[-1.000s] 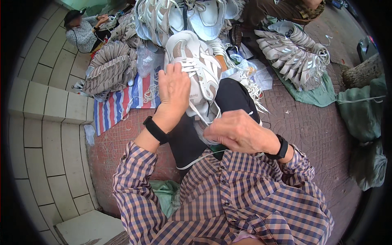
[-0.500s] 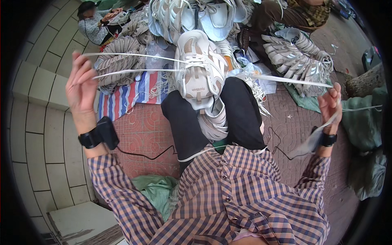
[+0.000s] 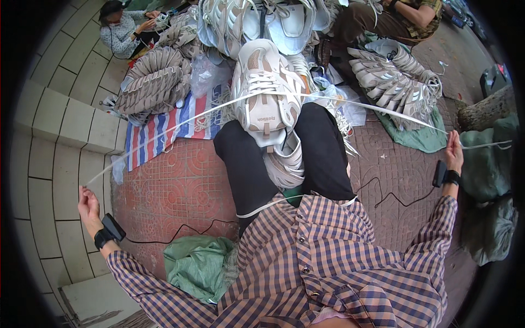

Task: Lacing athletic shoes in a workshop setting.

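A beige and white sneaker [image 3: 268, 117] rests upside-on toward me between my knees, partly laced. A white shoelace [image 3: 350, 101] runs taut from its upper eyelets out to both sides. At the far left my left hand [image 3: 89, 206] pinches one end of the shoelace, arm stretched wide. My right hand [image 3: 453, 151], out at the right, is closed on the other end, and a loose tail of lace trails beyond it. Below the sneaker, more stacked shoe uppers [image 3: 285, 164] sit between my legs.
Piled shoes [image 3: 262, 24] stand ahead, with rows of uppers at left [image 3: 156, 82] and right [image 3: 396, 82]. Loose laces lie on a striped sheet [image 3: 164, 131]. Green sacks [image 3: 199, 262] flank me. Two people sit farther off. A tiled wall [image 3: 41, 180] borders the left.
My left hand has swung outward and down toward me, drawing its lace into one long straight line. My right hand has moved slightly outward and down. The loop at the left is gone.
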A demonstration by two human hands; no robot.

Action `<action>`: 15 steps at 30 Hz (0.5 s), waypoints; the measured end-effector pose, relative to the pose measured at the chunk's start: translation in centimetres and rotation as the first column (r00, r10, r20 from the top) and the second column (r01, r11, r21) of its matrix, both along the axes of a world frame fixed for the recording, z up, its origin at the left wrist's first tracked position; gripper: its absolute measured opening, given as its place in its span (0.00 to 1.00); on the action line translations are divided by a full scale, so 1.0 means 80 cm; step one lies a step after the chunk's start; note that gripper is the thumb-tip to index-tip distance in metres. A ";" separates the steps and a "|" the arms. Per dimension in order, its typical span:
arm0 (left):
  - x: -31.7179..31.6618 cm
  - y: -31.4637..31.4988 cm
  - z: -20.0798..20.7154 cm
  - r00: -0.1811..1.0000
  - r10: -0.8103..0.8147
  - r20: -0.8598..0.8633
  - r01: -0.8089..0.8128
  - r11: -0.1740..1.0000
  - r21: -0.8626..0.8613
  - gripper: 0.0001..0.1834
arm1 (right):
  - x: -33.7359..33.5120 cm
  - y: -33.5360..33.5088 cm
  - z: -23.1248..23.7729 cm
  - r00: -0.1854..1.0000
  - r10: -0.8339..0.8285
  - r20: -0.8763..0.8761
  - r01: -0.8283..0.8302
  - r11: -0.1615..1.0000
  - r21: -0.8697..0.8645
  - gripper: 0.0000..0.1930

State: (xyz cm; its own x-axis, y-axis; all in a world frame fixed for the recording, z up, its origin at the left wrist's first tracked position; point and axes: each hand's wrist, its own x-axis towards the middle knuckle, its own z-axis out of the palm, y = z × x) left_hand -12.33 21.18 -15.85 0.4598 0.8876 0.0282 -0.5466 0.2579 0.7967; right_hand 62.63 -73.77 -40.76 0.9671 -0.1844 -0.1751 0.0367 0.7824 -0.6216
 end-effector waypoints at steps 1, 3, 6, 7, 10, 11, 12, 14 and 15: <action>0.027 -0.006 -0.039 0.974 0.227 -0.016 -0.228 0.973 -0.046 0.15 | -0.010 -0.001 0.000 0.997 0.007 0.081 0.009 0.979 -0.203 0.16; 0.056 -0.032 -0.070 0.890 0.452 -0.051 -0.455 0.888 -0.067 0.17 | -0.017 0.042 -0.016 0.957 0.264 0.123 -0.180 0.868 -0.463 0.13; 0.053 -0.084 -0.090 0.833 0.376 -0.406 -0.264 0.915 0.307 0.18 | -0.092 0.278 0.052 0.847 0.521 -0.111 -0.439 0.564 -0.699 0.11; 0.082 -0.095 -0.112 0.790 0.310 -0.530 -0.037 0.886 0.463 0.17 | -0.124 0.330 0.085 0.788 0.608 -0.101 -0.440 0.440 -0.783 0.12; 0.261 -0.185 -0.139 0.768 0.133 -0.627 0.013 0.975 0.223 0.18 | -0.196 0.440 0.144 0.618 0.786 0.009 -0.426 0.345 -0.837 0.13; 0.310 -0.237 -0.131 0.700 0.106 -0.706 0.112 0.960 0.255 0.17 | -0.201 0.467 0.146 0.554 0.833 -0.018 -0.447 0.279 -0.850 0.13; 0.338 -0.271 -0.124 0.663 0.084 -0.743 0.198 0.938 0.283 0.15 | -0.206 0.494 0.151 0.475 0.879 -0.039 -0.466 0.214 -0.859 0.13; 0.389 -0.315 -0.124 0.654 0.005 -0.756 0.348 0.886 0.307 0.12 | -0.220 0.535 0.165 0.446 0.890 -0.097 -0.508 0.162 -0.846 0.12; 0.408 -0.331 -0.121 0.679 -0.043 -0.733 0.403 0.857 0.322 0.11 | -0.224 0.547 0.170 0.441 0.892 -0.098 -0.510 0.159 -0.845 0.12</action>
State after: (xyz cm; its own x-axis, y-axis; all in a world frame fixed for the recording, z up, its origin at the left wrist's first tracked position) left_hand 20.32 -5.30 -25.51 0.6870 0.7258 -0.0339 0.2216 -0.1649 0.9611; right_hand 44.69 -29.99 -27.14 0.6497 0.7596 -0.0311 0.0759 -0.1054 -0.9915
